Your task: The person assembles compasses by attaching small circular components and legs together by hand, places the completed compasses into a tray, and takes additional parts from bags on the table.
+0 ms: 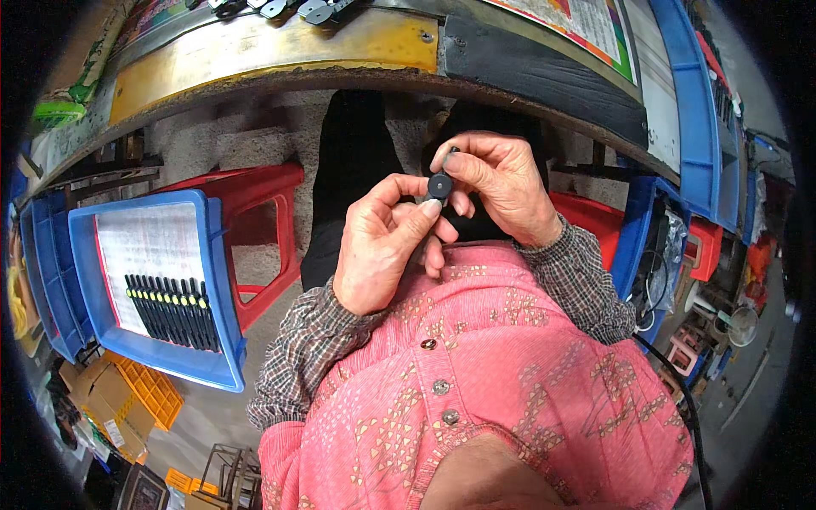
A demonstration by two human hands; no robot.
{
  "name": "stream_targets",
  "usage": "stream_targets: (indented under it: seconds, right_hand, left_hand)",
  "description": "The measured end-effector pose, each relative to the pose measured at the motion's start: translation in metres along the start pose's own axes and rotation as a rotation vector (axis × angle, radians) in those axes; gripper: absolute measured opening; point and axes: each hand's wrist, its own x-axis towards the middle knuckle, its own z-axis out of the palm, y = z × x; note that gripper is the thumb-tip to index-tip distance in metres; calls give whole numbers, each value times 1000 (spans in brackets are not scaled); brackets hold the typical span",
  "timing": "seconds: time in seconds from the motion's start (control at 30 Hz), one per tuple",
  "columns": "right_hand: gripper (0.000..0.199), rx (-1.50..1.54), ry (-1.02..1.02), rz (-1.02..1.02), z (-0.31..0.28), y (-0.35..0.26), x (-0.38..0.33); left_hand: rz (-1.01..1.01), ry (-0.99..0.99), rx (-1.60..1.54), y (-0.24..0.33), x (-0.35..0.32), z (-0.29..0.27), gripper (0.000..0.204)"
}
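Above my lap I hold a small black part with a round, disc-like end (pixel 439 185). My left hand (pixel 387 234) pinches the disc between thumb and forefinger, its other fingers curled below. The thumb and forefinger of my right hand (pixel 501 174) close on a narrow black piece (pixel 453 153) just above the disc. Whether the narrow piece and the disc are one part, I cannot tell. To my left, a blue tray (pixel 229 297) on a red stool holds a row of slim black pieces (pixel 172 310) with yellow-green marks, lying on a white sheet.
A workbench edge (pixel 272 51) with a yellow metal strip runs across in front, with several black and silver parts (pixel 319 10) on it. Blue bins (pixel 642 246) stand at right. The red stool (pixel 268 229) is close on my left. A cardboard box (pixel 106 404) and orange crate (pixel 153 387) sit lower left.
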Motion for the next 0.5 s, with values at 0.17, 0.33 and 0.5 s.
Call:
stream_targets:
  seconds: [0.17,0.33,0.5]
  right_hand:
    - [20,-18,39,-49,3,2,-2]
    - [17,-13,98,-105,8,3,1]
    - [14,-42,161,-168,9,-4,-1]
  left_hand:
    - [86,120,187,2,-4,8,21]
    - [559,314,894,-3,-1,8,36]
    - [885,369,1179,-3,5,10,33]
